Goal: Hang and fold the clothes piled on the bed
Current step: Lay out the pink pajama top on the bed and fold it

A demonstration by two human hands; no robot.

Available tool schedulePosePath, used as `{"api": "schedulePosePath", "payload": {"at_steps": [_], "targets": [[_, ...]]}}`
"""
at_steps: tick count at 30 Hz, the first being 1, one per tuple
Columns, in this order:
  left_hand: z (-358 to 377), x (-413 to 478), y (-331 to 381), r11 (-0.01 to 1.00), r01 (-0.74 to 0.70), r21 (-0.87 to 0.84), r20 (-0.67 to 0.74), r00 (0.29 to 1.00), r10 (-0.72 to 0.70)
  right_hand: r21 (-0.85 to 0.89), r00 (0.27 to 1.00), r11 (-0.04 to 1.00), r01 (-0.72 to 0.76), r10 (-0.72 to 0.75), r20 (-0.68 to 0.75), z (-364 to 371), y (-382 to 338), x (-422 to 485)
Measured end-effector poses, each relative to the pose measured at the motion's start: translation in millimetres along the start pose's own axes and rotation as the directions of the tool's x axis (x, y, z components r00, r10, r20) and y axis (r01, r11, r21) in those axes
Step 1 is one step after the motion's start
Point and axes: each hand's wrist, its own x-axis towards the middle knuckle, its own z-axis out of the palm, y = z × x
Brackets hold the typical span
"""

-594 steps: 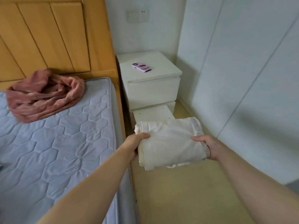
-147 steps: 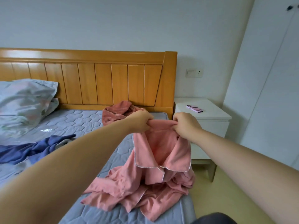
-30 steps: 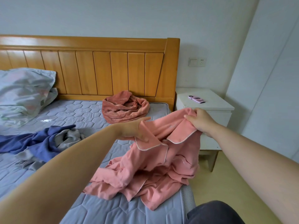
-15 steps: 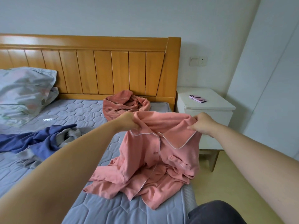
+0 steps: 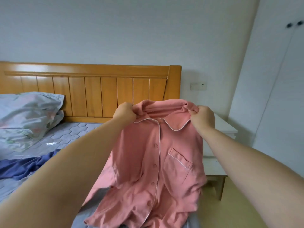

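Observation:
A pink pyjama shirt with white piping, buttons and a chest pocket hangs in front of me, front side facing me. My left hand grips its left shoulder by the collar and my right hand grips the right shoulder. The shirt's lower part still bunches on the mattress. A dark blue garment lies crumpled on the bed to the left. The other pink garment is hidden behind the held shirt.
A wooden headboard runs along the back wall, with a pale pillow at the left. A white nightstand stands right of the bed. White wardrobe doors fill the right side. Yellow floor shows lower right.
Both hands have lifted the pink shirt higher and spread its shoulders, so it hangs flat with the front facing me. The view has tilted upward.

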Motion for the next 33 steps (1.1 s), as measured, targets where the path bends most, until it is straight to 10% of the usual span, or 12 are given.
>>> {"api": "schedulePosePath", "payload": {"at_steps": [18, 33], "targets": [[-253.0, -1.6, 141.9, 0.983, -0.175, 0.062, -0.504, 0.844, 0.182, -0.039, 0.829, 0.971, 0.234, -0.220, -0.514, -161.2, -192.2, 50.2], [-190.5, -3.1, 62.3, 0.982, -0.147, 0.122, -0.173, 0.971, 0.167, -0.248, 0.944, 0.950, 0.190, -0.246, -0.219, -87.0, -133.6, 43.0]]}}
